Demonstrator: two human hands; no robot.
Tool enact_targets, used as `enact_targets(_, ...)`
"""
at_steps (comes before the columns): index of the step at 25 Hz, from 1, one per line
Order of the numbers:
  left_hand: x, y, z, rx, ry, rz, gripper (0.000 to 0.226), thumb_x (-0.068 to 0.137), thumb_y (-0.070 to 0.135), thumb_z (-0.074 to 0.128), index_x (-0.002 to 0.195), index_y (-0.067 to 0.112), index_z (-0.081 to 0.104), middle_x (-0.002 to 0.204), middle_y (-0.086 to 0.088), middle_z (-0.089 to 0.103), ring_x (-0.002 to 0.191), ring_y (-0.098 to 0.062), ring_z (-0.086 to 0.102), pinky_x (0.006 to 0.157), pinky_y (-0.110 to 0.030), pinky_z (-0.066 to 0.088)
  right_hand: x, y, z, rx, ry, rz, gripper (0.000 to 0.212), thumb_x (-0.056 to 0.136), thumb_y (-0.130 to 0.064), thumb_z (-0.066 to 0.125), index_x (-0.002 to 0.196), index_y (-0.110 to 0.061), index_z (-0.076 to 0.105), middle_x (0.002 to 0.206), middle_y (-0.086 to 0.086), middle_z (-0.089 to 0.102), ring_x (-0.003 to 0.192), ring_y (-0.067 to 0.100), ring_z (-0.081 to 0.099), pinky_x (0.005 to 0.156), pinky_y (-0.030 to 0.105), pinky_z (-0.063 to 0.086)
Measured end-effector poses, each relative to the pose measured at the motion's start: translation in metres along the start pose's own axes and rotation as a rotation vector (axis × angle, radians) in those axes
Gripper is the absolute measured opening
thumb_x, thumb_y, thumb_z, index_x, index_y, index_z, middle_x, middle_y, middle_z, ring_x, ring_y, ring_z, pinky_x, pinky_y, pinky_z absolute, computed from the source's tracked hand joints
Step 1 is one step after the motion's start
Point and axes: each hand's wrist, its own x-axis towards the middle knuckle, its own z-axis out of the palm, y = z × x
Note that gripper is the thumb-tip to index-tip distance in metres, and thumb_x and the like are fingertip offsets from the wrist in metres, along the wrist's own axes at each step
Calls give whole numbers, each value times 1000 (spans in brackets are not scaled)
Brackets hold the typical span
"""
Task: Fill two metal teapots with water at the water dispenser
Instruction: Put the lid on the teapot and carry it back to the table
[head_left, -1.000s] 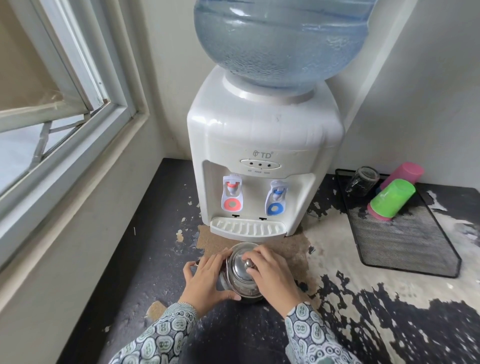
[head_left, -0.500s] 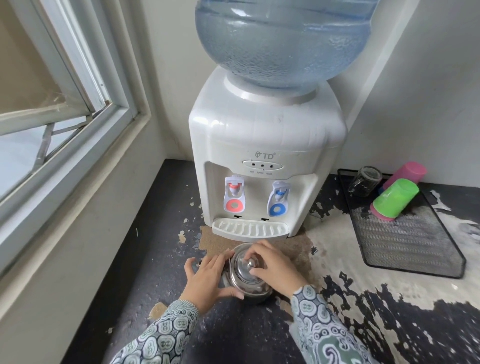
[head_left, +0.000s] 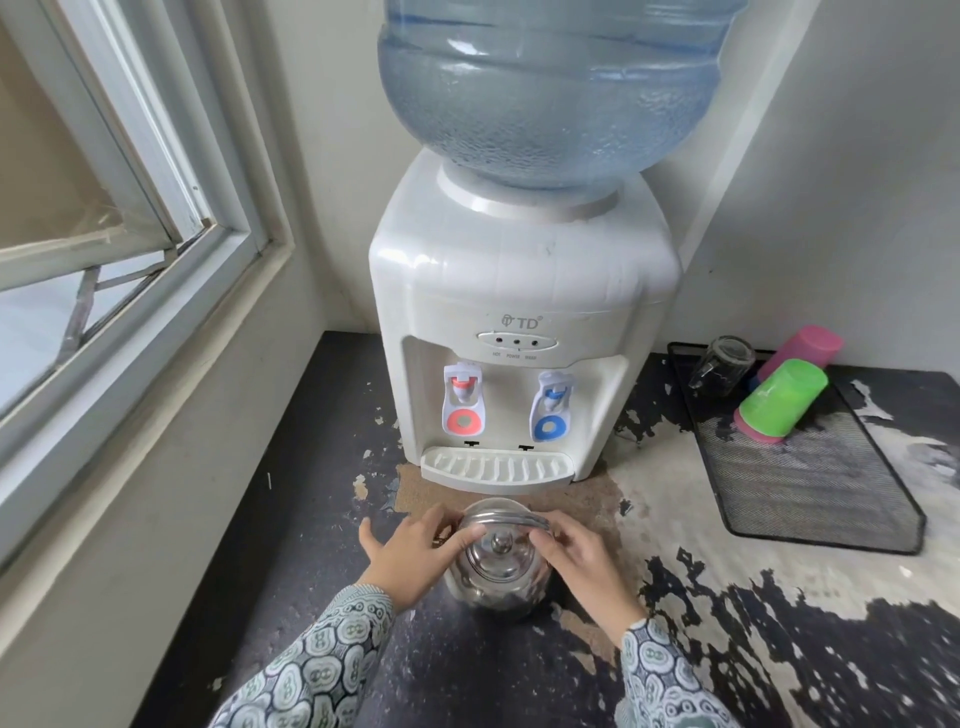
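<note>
teapot: round shiny metal teapot (head_left: 497, 566) with knobbed lid (head_left: 502, 544) still on, standing on the worktop near its front edge, just in front of the drip tray (head_left: 497, 466) of the white tabletop water dispenser (head_left: 519, 332); not under either tap.
left hand: left hand (head_left: 410, 553) curled round the pot's left side, thumb on the bail handle (head_left: 506, 519).
right hand: right hand (head_left: 582, 553) pinching the handle's right end.
second teapot: not in view.
risk 1: lid on, so water would likely splash off it if filling starts now.
risk 2: red tap (head_left: 462, 397) probably hot; metal body could scald; blue tap (head_left: 551, 405) looks safer.
risk 3: handle swings, so the pot may tip when lifted.
surface: dark worktop (head_left: 291, 561), coating peeling badly on the right.
room: window (head_left: 98, 218) at left edge; black mesh tray (head_left: 810, 499) at right back corner, with green plastic cup (head_left: 782, 397), pink cup (head_left: 800, 348) and clear glass (head_left: 722, 364) lying on it.
</note>
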Motion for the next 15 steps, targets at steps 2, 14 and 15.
enact_targets(2, -1, 1, 4, -105, 36, 70, 57, 77, 72, 25, 113, 37, 53, 119, 18, 59, 118, -5, 45, 111, -50, -6, 5, -10, -5, -61, -37, 5, 38, 75, -54, 60, 98, -24, 64, 96, -7, 70, 93, 7, 65, 90, 35, 51)
enact_targets(14, 5, 75, 33, -458, -17, 240, 59, 80, 60, 33, 49, 13, 52, 38, 6, 42, 38, -5, 37, 49, -16, 34, -36, -32, -52, 57, 64, 40, 29, 92, -36, 45, 70, -28, 61, 55, -12, 60, 50, -2, 48, 58, 14, 43)
enact_targets(15, 1, 86, 40, -471, -40, 268, 60, 81, 60, 32, 50, 12, 53, 38, 5, 43, 38, -4, 37, 48, -13, 33, -48, -31, -62, 58, 90, 40, 32, 91, -40, 43, 67, -28, 61, 52, -14, 60, 49, -3, 48, 58, 13, 43)
